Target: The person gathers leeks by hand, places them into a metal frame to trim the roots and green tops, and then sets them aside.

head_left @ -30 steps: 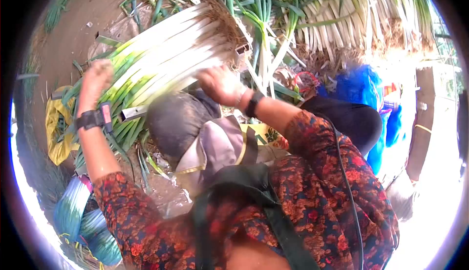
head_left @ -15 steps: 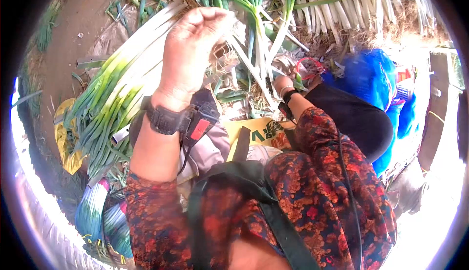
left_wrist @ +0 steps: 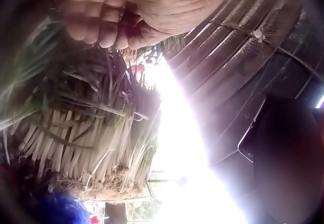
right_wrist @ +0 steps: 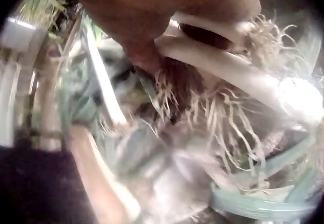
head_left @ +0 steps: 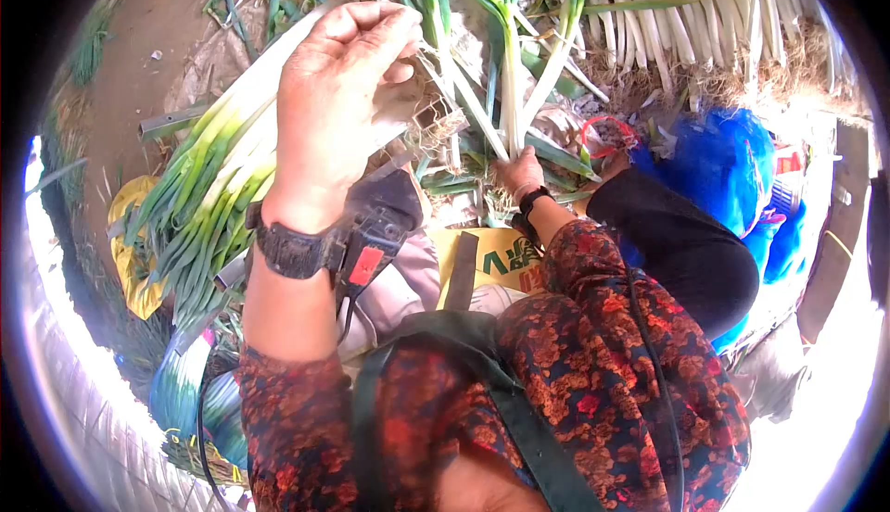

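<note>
In the head view my left hand (head_left: 324, 104) is raised over the root end of a laid row of green onions (head_left: 218, 123), its fingers loosely bent. The left wrist view shows this hand (left_wrist: 121, 16) from below, with nothing visible in the fingers. Lower and to the right, my right hand (head_left: 521, 174) grips the white lower ends of a few separate green onion stalks (head_left: 513, 95). In the right wrist view, the fingers (right_wrist: 144, 54) curl round a white stalk (right_wrist: 217, 64) near its stringy roots. Part of that grip is hidden behind the hand.
A large stack of green onions (head_left: 686, 21) lies at the back right, roots toward me. Blue plastic (head_left: 718, 164) sits beside my knee. A metal bar (head_left: 171, 121) shows under the laid row; a yellow bag (head_left: 134, 252) and wrapped bundles (head_left: 181, 373) are at left.
Both hands were over the laid row a second ago. The right has moved right and taken hold of the separate stalks. The left has come from the leaf end toward the root end and risen.
</note>
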A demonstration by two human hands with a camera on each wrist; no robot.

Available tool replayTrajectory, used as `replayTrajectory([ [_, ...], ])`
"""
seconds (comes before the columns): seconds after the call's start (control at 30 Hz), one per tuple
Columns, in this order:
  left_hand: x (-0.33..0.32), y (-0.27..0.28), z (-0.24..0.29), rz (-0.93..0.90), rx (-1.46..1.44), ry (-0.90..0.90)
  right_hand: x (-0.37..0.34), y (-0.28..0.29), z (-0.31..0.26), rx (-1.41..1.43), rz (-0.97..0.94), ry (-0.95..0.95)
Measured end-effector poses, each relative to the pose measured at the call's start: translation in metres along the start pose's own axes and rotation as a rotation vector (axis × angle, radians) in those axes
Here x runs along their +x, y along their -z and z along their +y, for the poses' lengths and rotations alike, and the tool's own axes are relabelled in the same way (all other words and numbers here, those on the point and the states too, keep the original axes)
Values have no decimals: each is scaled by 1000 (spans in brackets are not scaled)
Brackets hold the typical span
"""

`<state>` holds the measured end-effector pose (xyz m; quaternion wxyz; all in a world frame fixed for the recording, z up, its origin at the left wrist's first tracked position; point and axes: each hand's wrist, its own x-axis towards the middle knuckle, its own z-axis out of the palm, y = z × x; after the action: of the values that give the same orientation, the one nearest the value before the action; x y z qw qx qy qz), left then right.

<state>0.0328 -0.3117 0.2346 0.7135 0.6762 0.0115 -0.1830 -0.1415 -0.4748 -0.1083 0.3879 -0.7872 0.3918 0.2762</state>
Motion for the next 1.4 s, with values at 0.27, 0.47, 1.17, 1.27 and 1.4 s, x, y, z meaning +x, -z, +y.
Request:
replayTrajectory([
  [0.27,19,7,4,181,-68,-144,12,106,-35,-41,-276,275],
  [0.47,29,-6,-8,129,-261,-160,-91,276,-141,-420,-26,375],
  [1.17,-1,-107,-49,-593,-877,329,-307,229,-95,896,-458,410],
  [1.27,0,-91,-30,-672,-945,197,-290,227,-87,880,-571,530],
  [1.4,17,-66,-19,-588,-923,115,-296,230,-73,177,-203,947],
])
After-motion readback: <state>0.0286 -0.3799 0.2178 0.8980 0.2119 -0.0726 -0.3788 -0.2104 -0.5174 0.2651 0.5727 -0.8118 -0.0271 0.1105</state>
